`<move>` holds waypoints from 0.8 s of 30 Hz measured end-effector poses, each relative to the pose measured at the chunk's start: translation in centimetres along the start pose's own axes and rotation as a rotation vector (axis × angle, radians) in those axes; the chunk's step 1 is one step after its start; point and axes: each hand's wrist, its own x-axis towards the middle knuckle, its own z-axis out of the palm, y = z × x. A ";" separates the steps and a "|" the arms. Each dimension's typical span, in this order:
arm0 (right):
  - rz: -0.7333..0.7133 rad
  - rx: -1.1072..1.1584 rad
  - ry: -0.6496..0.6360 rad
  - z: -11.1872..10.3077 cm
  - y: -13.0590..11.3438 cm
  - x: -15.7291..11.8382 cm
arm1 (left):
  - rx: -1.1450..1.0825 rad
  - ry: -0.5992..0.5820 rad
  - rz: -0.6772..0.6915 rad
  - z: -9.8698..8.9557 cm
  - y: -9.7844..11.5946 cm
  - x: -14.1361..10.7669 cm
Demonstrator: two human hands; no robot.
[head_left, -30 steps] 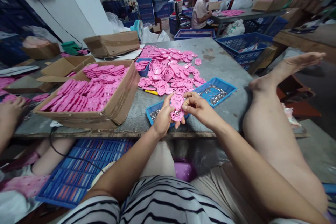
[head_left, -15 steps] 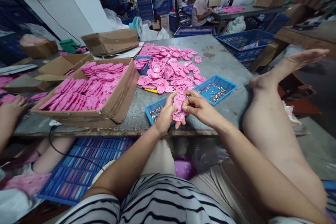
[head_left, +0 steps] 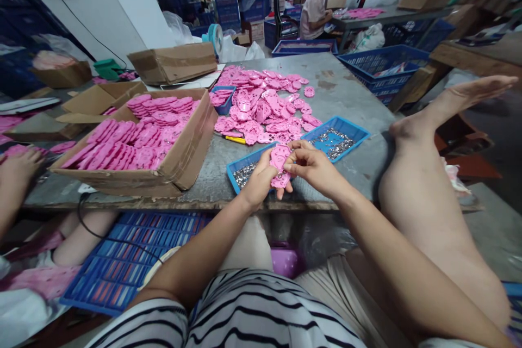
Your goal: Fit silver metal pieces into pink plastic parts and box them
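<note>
Centre of frame, above the front edge of the grey worktop (head_left: 359, 98): a flat, scalloped, pink plastic plate (head_left: 279, 156), held up between both hands. Left hand (head_left: 259, 180) grips it from the left, thumb over the face, some fingers showing below; probably so the plate stays firm and its face stays turned up to the eyes. Right hand (head_left: 313, 168) has thumb and forefinger pinched at the plate's right edge, a fingertip grasp that would suit fine handling. Whether a small part sits between those fingertips: cannot tell.

Shallow blue plastic tray (head_left: 231, 178) just below and left of the plate, partly hidden by the left hand, small silvery metal pieces inside. A second blue tray (head_left: 353, 148), right of centre, bears more. Both lie near the hands, presumably for a short reach; their walls would stop loose bits scattering.

Beyond: loose heap of pink plastic pieces (head_left: 265, 106), mid-frame, with a yellow-handled tool (head_left: 235, 140) at its near left edge. Left of frame: open brown cardboard box (head_left: 191, 152), pink plates packed in leaning rows, likely to save room. Another person's hand (head_left: 24, 166) at the far left edge, beside pink pieces.
</note>
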 end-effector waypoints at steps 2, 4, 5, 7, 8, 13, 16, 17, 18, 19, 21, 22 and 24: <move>0.009 0.039 0.021 0.0 -0.1 0.0 | 0.006 0.007 0.009 -0.1 -0.1 0.1; 0.014 0.078 0.046 0.0 -0.3 -0.1 | 0.013 -0.001 0.019 -0.1 -0.2 0.1; 0.019 0.102 0.060 -0.1 -0.4 -0.1 | 0.015 -0.006 0.024 -0.1 -0.1 0.1; 0.038 0.166 0.102 -0.1 -0.6 -0.1 | 0.021 -0.007 0.032 -0.1 0.0 0.1; 0.052 0.202 0.129 -0.1 -0.6 -0.2 | 0.025 -0.004 0.035 -0.1 0.1 0.0; 0.114 0.318 0.249 0.1 -0.5 0.1 | 0.075 0.034 0.043 0.0 0.5 -0.2; 0.129 0.332 0.282 0.4 -0.1 0.5 | 0.112 0.087 0.058 -0.2 0.4 -0.2; 0.131 0.329 0.285 0.5 0.1 0.7 | 0.123 0.110 0.067 -0.3 0.4 -0.2; 0.131 0.319 0.284 0.6 0.3 0.9 | 0.132 0.133 0.078 -0.5 0.3 -0.2; 0.129 0.301 0.283 0.7 0.6 1.1 | 0.137 0.156 0.091 -0.8 0.3 -0.2; 0.116 0.232 0.278 1.1 1.2 1.5 | 0.138 0.206 0.120 -1.5 0.2 -0.3; 0.109 0.172 0.261 1.3 1.5 1.8 | 0.133 0.240 0.142 -2.0 0.3 -0.3; 0.117 -0.012 0.187 1.9 2.0 2.4 | 0.103 0.325 0.207 -3.1 0.6 -0.5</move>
